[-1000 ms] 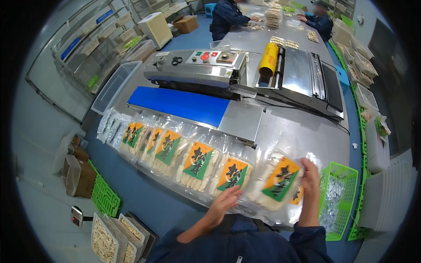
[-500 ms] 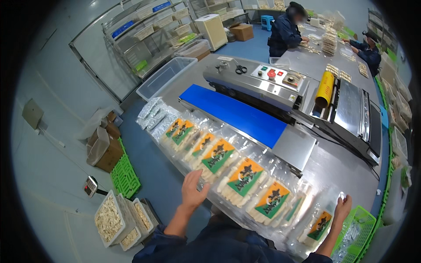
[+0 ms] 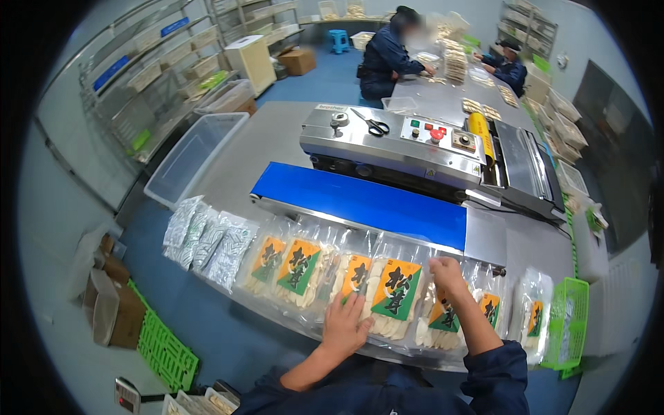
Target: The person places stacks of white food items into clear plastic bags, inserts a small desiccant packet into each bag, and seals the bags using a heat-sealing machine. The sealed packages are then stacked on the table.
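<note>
Clear plastic packs of pale sliced food with orange-and-green labels lie in a row along the table's near edge. My left hand [image 3: 348, 324] rests with fingers spread at the lower left of the middle pack [image 3: 395, 294], over the edge of the pack [image 3: 351, 273] beside it. At the middle pack's upper right corner, my right hand [image 3: 449, 277] is closed with fingers curled. Whatever it pinches is hidden. Beneath my right wrist lies another labelled pack [image 3: 443, 321], partly covered. One pack [image 3: 534, 315] sits apart at the right end.
Behind the packs runs a blue conveyor belt [image 3: 360, 204] before a steel sealing machine [image 3: 387, 142] with scissors [image 3: 370, 123] on top. Silvery patterned pouches [image 3: 207, 238] lie left. A green basket [image 3: 570, 321] stands right. Two people work at the far table [image 3: 443, 93].
My right hand has moved left from the right-end pack to the middle pack. My left hand has come down onto the packs. The view has turned to the right.
</note>
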`<state>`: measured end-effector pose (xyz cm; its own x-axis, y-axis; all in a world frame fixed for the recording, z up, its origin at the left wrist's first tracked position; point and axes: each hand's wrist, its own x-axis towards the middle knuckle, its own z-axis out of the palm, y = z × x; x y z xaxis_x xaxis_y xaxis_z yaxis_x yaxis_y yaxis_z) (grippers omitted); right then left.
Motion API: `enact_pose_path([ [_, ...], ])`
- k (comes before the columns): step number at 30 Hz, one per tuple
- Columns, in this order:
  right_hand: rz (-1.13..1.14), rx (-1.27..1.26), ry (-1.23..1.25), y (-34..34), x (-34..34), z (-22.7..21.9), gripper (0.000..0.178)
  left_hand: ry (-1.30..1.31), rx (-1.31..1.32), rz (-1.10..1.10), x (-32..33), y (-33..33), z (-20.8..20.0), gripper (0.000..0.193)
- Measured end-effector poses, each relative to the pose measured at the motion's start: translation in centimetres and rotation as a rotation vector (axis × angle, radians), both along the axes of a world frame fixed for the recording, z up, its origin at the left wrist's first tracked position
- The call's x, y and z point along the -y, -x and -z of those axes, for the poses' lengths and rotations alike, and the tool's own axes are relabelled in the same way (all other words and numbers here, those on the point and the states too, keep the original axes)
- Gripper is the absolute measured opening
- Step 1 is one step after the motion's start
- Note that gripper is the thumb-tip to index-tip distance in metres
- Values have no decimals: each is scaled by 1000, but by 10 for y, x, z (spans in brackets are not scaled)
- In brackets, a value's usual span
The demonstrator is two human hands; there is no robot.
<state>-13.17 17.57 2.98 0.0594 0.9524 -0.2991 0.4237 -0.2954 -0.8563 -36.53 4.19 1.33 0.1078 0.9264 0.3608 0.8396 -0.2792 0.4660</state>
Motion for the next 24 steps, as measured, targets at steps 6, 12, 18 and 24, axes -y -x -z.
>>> enact_pose_path([
  [6,270,-506,102,12,7,9,14,30,238,149,-10,19,2,46],
  [12,238,-633,82,-11,8,-49,14,314,960,75,-91,13,-30,33],
  [18,242,-561,-45,-40,3,-85,17,875,1237,311,-165,-39,-64,30],
  [24,470,-411,-263,-90,-13,-71,19,800,1327,100,-208,-108,-42,24],
])
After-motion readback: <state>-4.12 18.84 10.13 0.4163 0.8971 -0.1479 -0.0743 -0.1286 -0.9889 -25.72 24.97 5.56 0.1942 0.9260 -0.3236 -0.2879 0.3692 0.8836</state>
